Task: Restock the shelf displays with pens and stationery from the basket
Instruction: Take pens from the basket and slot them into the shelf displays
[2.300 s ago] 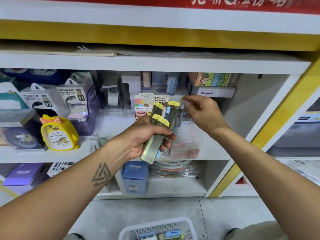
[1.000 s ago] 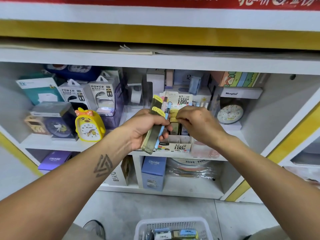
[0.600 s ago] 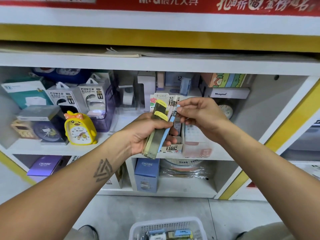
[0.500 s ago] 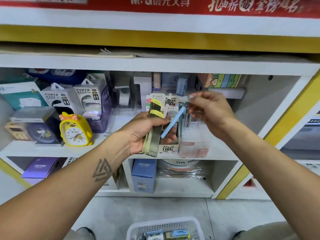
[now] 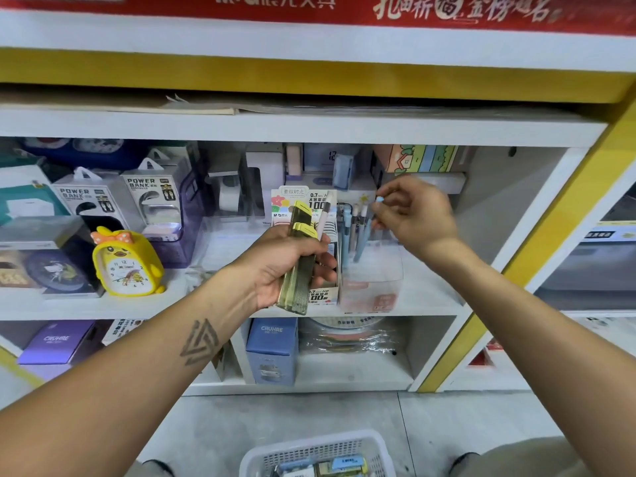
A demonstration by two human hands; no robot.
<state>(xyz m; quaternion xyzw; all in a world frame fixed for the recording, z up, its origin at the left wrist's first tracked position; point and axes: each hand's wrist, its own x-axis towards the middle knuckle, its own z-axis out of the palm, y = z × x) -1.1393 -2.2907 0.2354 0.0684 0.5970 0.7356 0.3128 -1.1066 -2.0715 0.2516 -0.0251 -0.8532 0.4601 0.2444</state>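
My left hand [image 5: 285, 266] grips a bundle of yellow-capped lead cases [image 5: 298, 256] and one pale pink pen [image 5: 323, 215], held upright in front of the middle shelf. My right hand [image 5: 418, 215] pinches the top of a light blue pen [image 5: 365, 232] that stands tilted in a clear plastic display box [image 5: 373, 284] on the shelf, among other blue pens. A printed card display box [image 5: 318, 201] stands just left of the clear one, partly hidden behind my left hand. The white basket [image 5: 320, 454] with more stationery sits on the floor below.
A yellow duck alarm clock [image 5: 127, 263], power bank boxes [image 5: 148, 201] and other boxed goods fill the shelf's left part. Blue and purple CRUHRE boxes [image 5: 272, 349] and a wrapped round item stand on the lower shelf. A yellow frame post [image 5: 537, 249] bounds the right side.
My right hand drew the blue pen out of the left hand's bundle, carried it right and lowered it into the clear box. The left hand keeps the remaining bundle.
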